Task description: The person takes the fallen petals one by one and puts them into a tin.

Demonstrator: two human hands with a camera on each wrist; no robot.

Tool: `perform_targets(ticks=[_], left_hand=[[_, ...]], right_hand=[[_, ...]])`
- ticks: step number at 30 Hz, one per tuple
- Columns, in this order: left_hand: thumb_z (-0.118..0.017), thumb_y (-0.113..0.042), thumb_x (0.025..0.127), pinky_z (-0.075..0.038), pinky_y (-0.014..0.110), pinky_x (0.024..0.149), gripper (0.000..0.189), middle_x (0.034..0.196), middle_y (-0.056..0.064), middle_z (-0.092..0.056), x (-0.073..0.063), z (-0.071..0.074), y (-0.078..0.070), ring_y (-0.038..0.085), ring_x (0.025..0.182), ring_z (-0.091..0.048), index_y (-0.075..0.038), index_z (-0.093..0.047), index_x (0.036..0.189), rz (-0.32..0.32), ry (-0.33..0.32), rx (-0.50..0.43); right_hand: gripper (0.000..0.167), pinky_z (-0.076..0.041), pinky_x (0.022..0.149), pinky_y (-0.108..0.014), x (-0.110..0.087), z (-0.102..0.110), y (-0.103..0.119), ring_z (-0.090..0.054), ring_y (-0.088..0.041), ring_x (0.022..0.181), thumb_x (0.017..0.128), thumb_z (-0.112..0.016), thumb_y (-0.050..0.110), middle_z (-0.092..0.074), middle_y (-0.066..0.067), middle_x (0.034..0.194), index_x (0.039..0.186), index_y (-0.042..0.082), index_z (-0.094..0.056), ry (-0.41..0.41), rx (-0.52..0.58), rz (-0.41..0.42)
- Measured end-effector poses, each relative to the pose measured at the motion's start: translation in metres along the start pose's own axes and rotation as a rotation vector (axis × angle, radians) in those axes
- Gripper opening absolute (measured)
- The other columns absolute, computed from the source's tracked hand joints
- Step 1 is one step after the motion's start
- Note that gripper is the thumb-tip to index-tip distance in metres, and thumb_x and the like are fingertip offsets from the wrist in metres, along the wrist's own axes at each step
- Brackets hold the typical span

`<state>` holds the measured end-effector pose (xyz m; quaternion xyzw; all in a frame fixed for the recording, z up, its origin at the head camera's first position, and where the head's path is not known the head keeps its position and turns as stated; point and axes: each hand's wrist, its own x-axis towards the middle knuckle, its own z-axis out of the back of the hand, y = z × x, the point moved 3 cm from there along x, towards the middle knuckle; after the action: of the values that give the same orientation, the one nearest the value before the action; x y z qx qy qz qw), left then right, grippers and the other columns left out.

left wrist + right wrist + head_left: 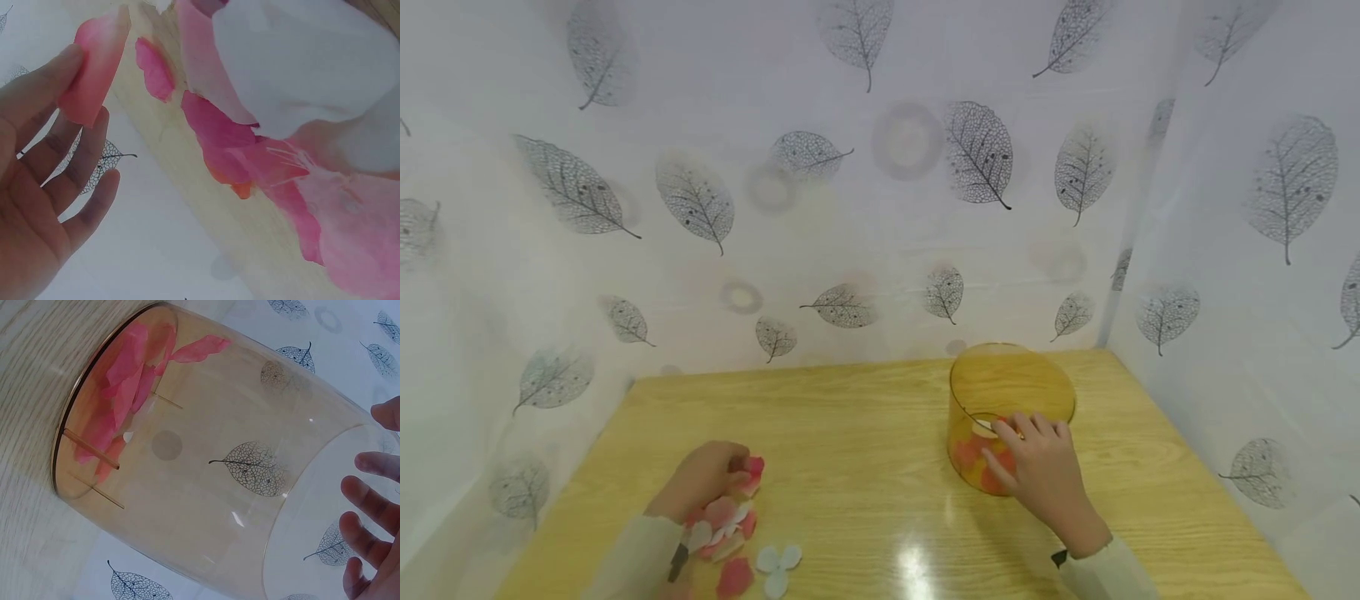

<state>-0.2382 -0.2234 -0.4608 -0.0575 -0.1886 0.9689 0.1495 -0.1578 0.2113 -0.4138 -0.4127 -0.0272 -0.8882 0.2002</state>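
My left hand pinches a pink petal, pale toward one end, between thumb and fingers at the left of the table. Just below that hand in the head view lies a loose pile of pink and white petals. My right hand is at the mouth of an amber see-through container, its fingers spread and holding nothing. Several pink petals lie at the bottom of this container, seen through its wall, with thin sticks near them in the right wrist view.
A white petaled flower and a deep pink petal lie near the table's front edge. The light wooden table is enclosed at the back and sides by a pale leaf-printed sheet.
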Motion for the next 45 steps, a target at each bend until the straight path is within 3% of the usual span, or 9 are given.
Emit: perform_targets(ticks=[6, 13, 18, 25, 36, 40, 45], left_hand=[[-0.072, -0.015, 0.08, -0.043, 0.028, 0.065, 0.019, 0.07, -0.011, -0.059, 0.006, 0.008, -0.016, 0.008, 0.066, -0.047, -0.022, -0.059, 0.069, -0.048, -0.047, 0.029], [-0.073, -0.019, 0.08, -0.046, 0.03, 0.066, 0.014, 0.073, -0.01, -0.061, 0.025, 0.028, -0.051, 0.008, 0.066, -0.049, -0.021, -0.061, 0.072, -0.156, -0.103, 0.09], [-0.071, -0.02, 0.082, -0.048, 0.031, 0.067, 0.011, 0.074, -0.009, -0.063, 0.046, 0.044, -0.086, 0.007, 0.069, -0.054, -0.02, -0.063, 0.075, -0.266, -0.156, 0.104], [-0.069, -0.021, 0.084, -0.049, 0.03, 0.071, 0.008, 0.077, -0.007, -0.065, 0.076, 0.059, -0.153, 0.008, 0.072, -0.057, -0.018, -0.064, 0.078, -0.37, -0.178, 0.066], [-0.066, -0.023, 0.088, -0.046, 0.024, 0.065, 0.012, 0.074, -0.004, -0.065, 0.109, 0.048, -0.259, 0.01, 0.066, -0.055, -0.016, -0.067, 0.078, -0.548, -0.248, 0.1], [-0.064, -0.024, 0.089, -0.047, 0.023, 0.065, 0.011, 0.075, -0.005, -0.067, 0.115, 0.038, -0.285, 0.009, 0.066, -0.056, -0.016, -0.068, 0.081, -0.578, -0.242, 0.144], [-0.063, -0.027, 0.09, -0.047, 0.021, 0.066, 0.011, 0.078, -0.008, -0.068, 0.123, 0.023, -0.305, 0.007, 0.068, -0.059, -0.018, -0.069, 0.086, -0.578, -0.206, 0.216]], right_hand=[[0.057, -0.037, 0.059, -0.041, 0.0, 0.0, 0.0, -0.052, -0.028, 0.069, 0.096, -0.026, 0.053, -0.058, -0.007, 0.08, 0.091, 0.011, -0.064, -0.004, -0.005, 0.003], [0.056, -0.036, 0.059, -0.04, 0.0, 0.0, 0.0, -0.052, -0.028, 0.069, 0.096, -0.027, 0.053, -0.058, -0.007, 0.08, 0.092, 0.011, -0.064, 0.001, 0.004, 0.003], [0.054, -0.036, 0.059, -0.04, -0.001, 0.0, -0.001, -0.052, -0.028, 0.07, 0.096, -0.029, 0.052, -0.058, -0.007, 0.08, 0.092, 0.011, -0.064, 0.003, 0.006, 0.004], [0.054, -0.036, 0.059, -0.04, -0.001, 0.0, -0.001, -0.051, -0.028, 0.069, 0.096, -0.029, 0.052, -0.057, -0.007, 0.079, 0.092, 0.011, -0.065, -0.002, 0.007, 0.002], [0.053, -0.033, 0.059, -0.04, 0.001, 0.001, 0.0, -0.051, -0.028, 0.068, 0.096, -0.03, 0.051, -0.058, -0.007, 0.078, 0.091, 0.011, -0.065, -0.015, 0.028, -0.004], [0.054, -0.033, 0.059, -0.039, 0.001, 0.001, -0.001, -0.051, -0.028, 0.068, 0.096, -0.029, 0.051, -0.057, -0.006, 0.078, 0.091, 0.011, -0.065, -0.023, 0.024, -0.003], [0.054, -0.032, 0.058, -0.038, 0.001, 0.002, -0.001, -0.049, -0.027, 0.068, 0.097, -0.028, 0.051, -0.056, -0.006, 0.078, 0.091, 0.011, -0.064, -0.023, 0.022, -0.001]])
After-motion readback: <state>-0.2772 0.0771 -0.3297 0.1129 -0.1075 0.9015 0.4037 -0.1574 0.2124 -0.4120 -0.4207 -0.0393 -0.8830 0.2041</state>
